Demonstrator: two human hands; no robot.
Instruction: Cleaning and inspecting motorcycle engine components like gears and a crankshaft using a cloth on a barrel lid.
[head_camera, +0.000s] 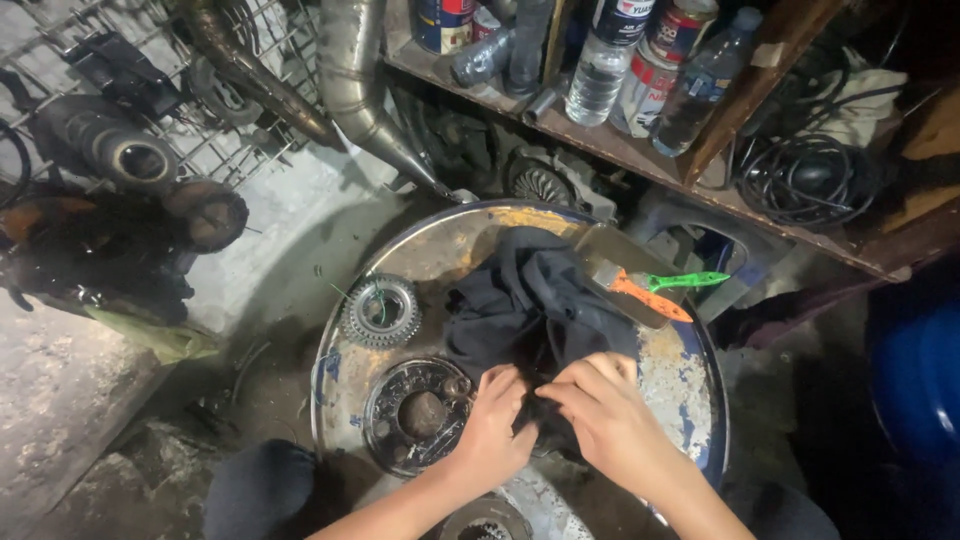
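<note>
Both hands gripped a dark rag: left hand (497, 425) and right hand (600, 415) pressed together at the drum top's (690, 400) near edge. Whatever the rag (530, 290) wrapped stayed hidden. Left lay a gear (381, 310) and round plate (415, 415); right, a scraper (640, 285).

Toothed gear (381, 311), round clutch-like plate (417, 415), orange and green brushes (655, 290), shelf bottles (600, 70), coiled cable (805, 180)

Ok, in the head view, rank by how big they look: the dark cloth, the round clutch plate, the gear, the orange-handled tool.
1. dark cloth
2. round clutch plate
3. gear and orange-handled tool: too close to rank.
</note>
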